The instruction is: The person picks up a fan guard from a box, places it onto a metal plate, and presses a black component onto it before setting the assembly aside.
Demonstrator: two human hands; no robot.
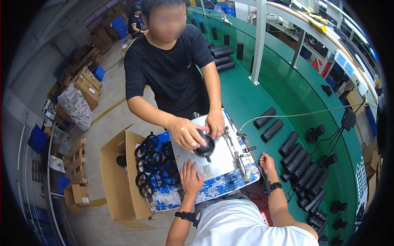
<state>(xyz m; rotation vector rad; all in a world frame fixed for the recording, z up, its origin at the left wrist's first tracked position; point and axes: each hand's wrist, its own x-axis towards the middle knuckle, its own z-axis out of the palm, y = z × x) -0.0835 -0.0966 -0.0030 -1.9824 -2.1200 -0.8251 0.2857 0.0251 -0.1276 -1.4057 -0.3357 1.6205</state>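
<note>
**Two people at a white board on the green desk**

The left hand [191,177] lies flat, palm down, fingers spread, on the near part of the white board [221,158]; its grip is open and holds nothing; the right hand [266,162] hangs just off the board's right edge, near a metal clamp [242,160], fingers loosely curled; whether its grip has anything in it I cannot tell; both wrists carry black bands.

A round black part [205,146] sits near the middle of the board, just beyond the left hand; a co-worker in a black shirt [172,69], standing at the far side, has both hands on it, one hand [186,133] over its left rim and the other [215,123] at its far edge.

Black rings [154,164] lie heaped on the blue patterned sheet at the board's left, next to an open cardboard box [119,180]; black tubes [299,160] lie in rows along the right side of the desk [279,86]; a thin white cable [295,115] runs across the desk toward the clamp.
</note>
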